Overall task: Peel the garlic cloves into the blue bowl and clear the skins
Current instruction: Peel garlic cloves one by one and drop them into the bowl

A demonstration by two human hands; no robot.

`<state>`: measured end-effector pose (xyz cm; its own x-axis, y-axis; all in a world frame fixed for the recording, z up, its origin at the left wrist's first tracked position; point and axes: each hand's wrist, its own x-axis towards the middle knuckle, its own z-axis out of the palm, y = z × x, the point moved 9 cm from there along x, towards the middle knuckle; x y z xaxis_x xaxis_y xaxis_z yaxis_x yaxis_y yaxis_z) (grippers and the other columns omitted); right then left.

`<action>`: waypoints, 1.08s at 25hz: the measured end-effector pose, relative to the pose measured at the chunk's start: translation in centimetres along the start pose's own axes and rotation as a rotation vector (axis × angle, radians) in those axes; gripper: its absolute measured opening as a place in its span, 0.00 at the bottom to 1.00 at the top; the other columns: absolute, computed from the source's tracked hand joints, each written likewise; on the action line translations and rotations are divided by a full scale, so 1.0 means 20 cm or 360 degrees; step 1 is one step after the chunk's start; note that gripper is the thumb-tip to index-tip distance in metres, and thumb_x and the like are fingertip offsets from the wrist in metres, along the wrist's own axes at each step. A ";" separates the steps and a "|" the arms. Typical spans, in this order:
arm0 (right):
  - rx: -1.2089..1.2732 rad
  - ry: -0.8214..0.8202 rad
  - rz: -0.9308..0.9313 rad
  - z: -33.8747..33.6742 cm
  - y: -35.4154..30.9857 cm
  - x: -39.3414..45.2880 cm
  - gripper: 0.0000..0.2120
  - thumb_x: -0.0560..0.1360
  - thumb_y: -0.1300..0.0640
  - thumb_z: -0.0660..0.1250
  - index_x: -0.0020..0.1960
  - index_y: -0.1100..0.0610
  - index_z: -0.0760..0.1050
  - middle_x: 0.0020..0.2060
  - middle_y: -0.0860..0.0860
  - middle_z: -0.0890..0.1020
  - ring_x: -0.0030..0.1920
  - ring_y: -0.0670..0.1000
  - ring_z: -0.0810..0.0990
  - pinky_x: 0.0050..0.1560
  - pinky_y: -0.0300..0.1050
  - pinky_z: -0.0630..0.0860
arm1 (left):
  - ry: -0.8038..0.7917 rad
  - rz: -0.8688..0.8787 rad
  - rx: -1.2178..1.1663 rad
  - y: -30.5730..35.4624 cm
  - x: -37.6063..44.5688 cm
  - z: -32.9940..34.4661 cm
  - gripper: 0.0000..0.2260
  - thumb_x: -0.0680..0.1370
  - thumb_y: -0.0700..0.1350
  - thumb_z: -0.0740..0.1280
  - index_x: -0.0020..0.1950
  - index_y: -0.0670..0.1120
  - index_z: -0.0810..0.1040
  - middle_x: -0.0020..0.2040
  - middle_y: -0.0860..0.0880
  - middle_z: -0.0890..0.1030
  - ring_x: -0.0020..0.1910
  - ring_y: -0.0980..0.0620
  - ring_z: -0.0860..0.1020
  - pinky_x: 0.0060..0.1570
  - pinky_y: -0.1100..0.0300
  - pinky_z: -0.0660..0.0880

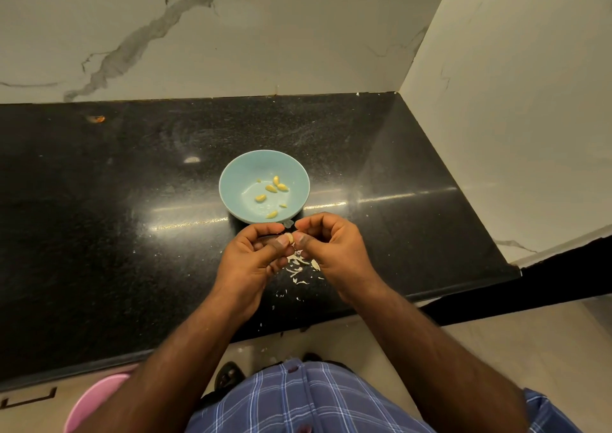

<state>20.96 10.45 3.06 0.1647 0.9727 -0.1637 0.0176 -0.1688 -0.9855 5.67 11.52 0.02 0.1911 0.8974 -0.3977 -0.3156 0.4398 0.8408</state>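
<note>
Garlic clove (290, 237) pinched between thumb and curled fingers of the left hand (252, 260) and the right hand (331, 250), just off the 6 o'clock rim of the blue bowl (231, 180), peeled cloves (271, 188) already inside. Likely slip: small, slick clove squirting out of the pinch onto the black counter (132, 200) rather than into the bowl. Also at risk: loose skins (298, 268) piled below the hands, near the counter edge, light enough to drift to the floor or stick to fingers.

Our fingers (281, 240) hide most of the clove (290, 237); the pink tub (96, 399) is cut off below.
</note>
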 end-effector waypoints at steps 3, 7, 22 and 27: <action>0.0000 0.0045 -0.0016 -0.01 -0.01 0.00 0.06 0.75 0.65 0.74 0.50 0.58 0.81 0.41 0.56 0.85 0.42 0.51 0.84 0.44 0.45 0.81 | -0.0066 0.0084 0.0134 0.02 0.00 0.00 0.08 0.77 0.37 0.71 0.55 0.44 0.84 0.49 0.42 0.86 0.50 0.46 0.84 0.49 0.56 0.79; -0.0025 0.0043 -0.0026 -0.01 -0.01 -0.01 0.07 0.74 0.65 0.74 0.49 0.56 0.81 0.40 0.55 0.86 0.42 0.50 0.84 0.43 0.42 0.80 | -0.0109 0.0147 0.0235 0.03 -0.01 0.01 0.09 0.75 0.38 0.73 0.55 0.44 0.85 0.50 0.42 0.87 0.49 0.49 0.84 0.49 0.56 0.77; -0.0743 -0.0132 -0.0226 -0.02 -0.12 -0.01 0.06 0.75 0.55 0.75 0.52 0.52 0.85 0.44 0.44 0.86 0.47 0.42 0.84 0.49 0.37 0.80 | -0.0180 0.0011 0.0013 0.01 -0.01 0.02 0.09 0.74 0.38 0.72 0.54 0.42 0.84 0.47 0.41 0.85 0.43 0.51 0.82 0.43 0.63 0.80; -0.0753 -0.0150 -0.0302 0.01 -0.14 -0.02 0.04 0.76 0.59 0.75 0.44 0.51 0.83 0.38 0.44 0.84 0.41 0.43 0.82 0.44 0.38 0.78 | -0.0233 0.0011 0.0002 0.03 -0.03 0.05 0.07 0.70 0.40 0.75 0.47 0.45 0.86 0.44 0.43 0.85 0.39 0.53 0.80 0.38 0.64 0.77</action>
<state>20.72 10.61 5.78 0.0261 0.9996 -0.0092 0.4864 -0.0207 -0.8735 6.31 11.25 1.16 0.3226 0.8856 -0.3341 -0.3162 0.4335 0.8438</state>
